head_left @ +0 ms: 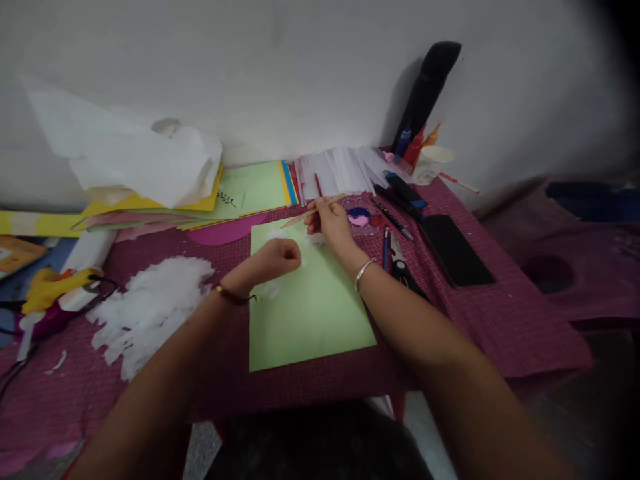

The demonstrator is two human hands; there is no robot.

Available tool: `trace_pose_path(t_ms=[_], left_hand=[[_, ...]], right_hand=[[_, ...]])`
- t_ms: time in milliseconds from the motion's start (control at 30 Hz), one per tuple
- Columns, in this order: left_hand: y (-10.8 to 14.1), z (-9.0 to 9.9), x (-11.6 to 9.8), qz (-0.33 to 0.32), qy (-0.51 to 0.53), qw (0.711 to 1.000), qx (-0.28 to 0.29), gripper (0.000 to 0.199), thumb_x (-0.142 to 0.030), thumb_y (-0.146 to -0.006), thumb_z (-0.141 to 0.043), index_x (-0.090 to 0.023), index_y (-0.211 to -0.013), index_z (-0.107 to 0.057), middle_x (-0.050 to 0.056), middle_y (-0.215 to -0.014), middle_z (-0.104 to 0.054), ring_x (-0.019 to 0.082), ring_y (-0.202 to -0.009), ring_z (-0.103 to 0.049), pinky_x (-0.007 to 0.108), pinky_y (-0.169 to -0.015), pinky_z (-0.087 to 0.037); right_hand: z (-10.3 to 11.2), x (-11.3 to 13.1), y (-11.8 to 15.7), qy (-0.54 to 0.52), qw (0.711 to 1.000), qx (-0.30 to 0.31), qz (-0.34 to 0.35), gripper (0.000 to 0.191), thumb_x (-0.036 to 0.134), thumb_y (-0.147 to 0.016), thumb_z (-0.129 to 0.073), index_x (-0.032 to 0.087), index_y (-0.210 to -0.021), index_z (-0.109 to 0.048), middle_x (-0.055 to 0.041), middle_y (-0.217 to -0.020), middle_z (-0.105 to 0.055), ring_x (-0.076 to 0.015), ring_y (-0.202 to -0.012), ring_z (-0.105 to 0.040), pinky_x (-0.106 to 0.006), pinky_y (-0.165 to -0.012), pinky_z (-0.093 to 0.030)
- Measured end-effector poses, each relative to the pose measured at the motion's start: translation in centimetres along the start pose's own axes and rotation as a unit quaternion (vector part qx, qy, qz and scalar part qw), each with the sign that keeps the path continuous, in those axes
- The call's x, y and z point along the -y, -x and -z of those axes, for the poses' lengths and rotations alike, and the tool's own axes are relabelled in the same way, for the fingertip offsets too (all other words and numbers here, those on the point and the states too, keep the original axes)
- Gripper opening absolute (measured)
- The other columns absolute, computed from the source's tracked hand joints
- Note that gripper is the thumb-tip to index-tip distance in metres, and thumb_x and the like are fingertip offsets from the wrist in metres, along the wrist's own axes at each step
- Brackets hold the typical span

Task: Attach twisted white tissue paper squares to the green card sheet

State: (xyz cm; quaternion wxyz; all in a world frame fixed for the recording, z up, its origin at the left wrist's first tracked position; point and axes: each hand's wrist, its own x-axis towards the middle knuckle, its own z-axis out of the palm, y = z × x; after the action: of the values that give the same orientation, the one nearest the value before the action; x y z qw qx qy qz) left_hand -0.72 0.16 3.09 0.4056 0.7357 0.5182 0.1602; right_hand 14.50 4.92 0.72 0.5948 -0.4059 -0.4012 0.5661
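Pale green paper, one sheet [313, 313], lay on the cloth-covered surface [520, 327] beneath two hands. The right hand [331, 223] pinched one slim wooden stick [296, 219] near the sheet's far edge. The left hand [273, 260] was curled above the sheet's left part, its fingertips turned from view; whether it gripped anything could not be told. At least three wispy white bits [271, 291] showed on the sheet, some partly covered by the hands. One white heap [160, 300] sat to the left, its pieces too merged to count, its near edge cut across by the left forearm.

To the right were one dark phone [457, 250], one blue pencil [385, 247] and one pair of scissors [399, 263], partly hidden by the right forearm. Three bottles [414, 148], blue, red and orange, stood behind one pale cup [434, 160]. At far left, one yellow-bodied tool [47, 290] was blurred; the clear strips [345, 170] by the wall overlapped beyond counting.
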Motion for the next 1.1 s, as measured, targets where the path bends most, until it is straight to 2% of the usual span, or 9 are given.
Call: trace_pose_path(t_ms=[133, 267, 333, 400, 500, 633, 733, 933, 1100], left_hand=[[2.0, 3.8, 1.5, 0.041, 0.113, 0.990, -0.079, 0.006, -0.020, -0.061, -0.064, -0.018, -0.062, -0.059, -0.002, -0.058, -0.055, 0.010, -0.053, -0.047, 0.024, -0.052, -0.034], [3.4, 6.0, 3.8, 0.038, 0.228, 0.953, -0.194, 0.019, -0.018, -0.060, -0.066, -0.017, -0.052, -0.049, -0.004, -0.053, -0.050, 0.007, -0.049, -0.041, 0.021, -0.047, -0.029], [3.1, 6.1, 4.5, 0.038, 0.284, 0.930, -0.229, 0.021, -0.017, -0.059, -0.067, -0.018, -0.054, -0.047, -0.005, -0.050, -0.047, 0.006, -0.047, -0.041, 0.020, -0.046, -0.028], [2.4, 5.6, 4.8, 0.038, 0.329, 0.912, -0.242, 0.018, -0.018, -0.057, -0.070, -0.018, -0.061, -0.053, -0.005, -0.053, -0.051, 0.007, -0.049, -0.046, 0.020, -0.048, -0.031], [1.0, 4.6, 4.9, 0.036, 0.369, 0.898, -0.235, 0.022, -0.019, -0.054, -0.074, -0.016, -0.069, -0.058, -0.003, -0.058, -0.056, 0.008, -0.052, -0.051, 0.021, -0.050, -0.036], [0.3, 3.6, 5.7, 0.043, 0.404, 0.889, -0.213, 0.021, -0.021, -0.054, -0.075, -0.016, -0.064, -0.057, -0.003, -0.055, -0.056, 0.007, -0.050, -0.050, 0.021, -0.051, -0.036], [0.5, 3.5, 6.6, 0.045, 0.391, 0.897, -0.198, 0.015, -0.020, -0.056, -0.071, -0.016, -0.064, -0.059, -0.003, -0.056, -0.056, 0.008, -0.052, -0.049, 0.021, -0.051, -0.034], [0.7, 3.2, 6.9, 0.045, 0.242, 0.953, -0.178, 0.007, -0.021, -0.062, -0.062, -0.016, -0.066, -0.062, -0.005, -0.052, -0.049, 0.007, -0.047, -0.037, 0.022, -0.046, -0.024], [-0.4, 2.3, 6.8, 0.028, 0.163, 0.965, -0.205, 0.008, -0.020, -0.062, -0.060, -0.015, -0.068, -0.060, -0.004, -0.059, -0.054, 0.008, -0.051, -0.042, 0.021, -0.049, -0.029]], right_hand=[[-0.1, 0.1, 0.3, 0.006, 1.000, 0.004, 0.002, 0.032, 0.047, -0.090, -0.051, 0.019, -0.074, -0.054, 0.0051, -0.050, -0.056, -0.0064, -0.036, -0.048, -0.018, -0.038, -0.040], [-0.3, -0.2, 0.8, 0.044, 0.998, 0.040, 0.019, 0.030, 0.044, -0.090, -0.052, 0.019, -0.073, -0.055, 0.0046, -0.049, -0.056, -0.0064, -0.037, -0.048, -0.018, -0.038, -0.039], [-0.5, -0.5, 1.0, 0.072, 0.996, 0.058, 0.020, 0.028, 0.041, -0.089, -0.053, 0.019, -0.072, -0.055, 0.0046, -0.049, -0.056, -0.0065, -0.038, -0.048, -0.018, -0.038, -0.038], [-0.7, -1.0, 1.2, 0.101, 0.992, 0.074, 0.017, 0.024, 0.037, -0.088, -0.054, 0.019, -0.073, -0.055, 0.0045, -0.050, -0.057, -0.0066, -0.038, -0.048, -0.018, -0.037, -0.038], [-0.8, -1.7, 1.4, 0.138, 0.986, 0.092, 0.016, 0.018, 0.033, -0.087, -0.054, 0.018, -0.075, -0.054, 0.0037, -0.054, -0.060, -0.0068, -0.039, -0.049, -0.018, -0.038, -0.039], [-0.9, -2.4, 1.4, 0.152, 0.984, 0.090, 0.012, 0.016, 0.033, -0.086, -0.052, 0.019, -0.078, -0.054, 0.0033, -0.058, -0.062, -0.0068, -0.040, -0.050, -0.018, -0.039, -0.039], [-1.0, -2.7, 1.3, 0.144, 0.987, 0.072, 0.005, 0.018, 0.036, -0.086, -0.052, 0.020, -0.079, -0.053, 0.0036, -0.059, -0.063, -0.0067, -0.039, -0.050, -0.018, -0.038, -0.038], [-1.0, -2.9, 1.2, 0.110, 0.993, 0.032, -0.014, 0.023, 0.042, -0.085, -0.056, 0.020, -0.082, -0.054, 0.0029, -0.060, -0.064, -0.0067, -0.039, -0.051, -0.018, -0.038, -0.039], [-1.0, -2.8, 1.3, 0.100, 0.995, 0.024, -0.017, 0.023, 0.042, -0.084, -0.058, 0.019, -0.082, -0.055, 0.0024, -0.060, -0.064, -0.0069, -0.039, -0.051, -0.019, -0.038, -0.039]])
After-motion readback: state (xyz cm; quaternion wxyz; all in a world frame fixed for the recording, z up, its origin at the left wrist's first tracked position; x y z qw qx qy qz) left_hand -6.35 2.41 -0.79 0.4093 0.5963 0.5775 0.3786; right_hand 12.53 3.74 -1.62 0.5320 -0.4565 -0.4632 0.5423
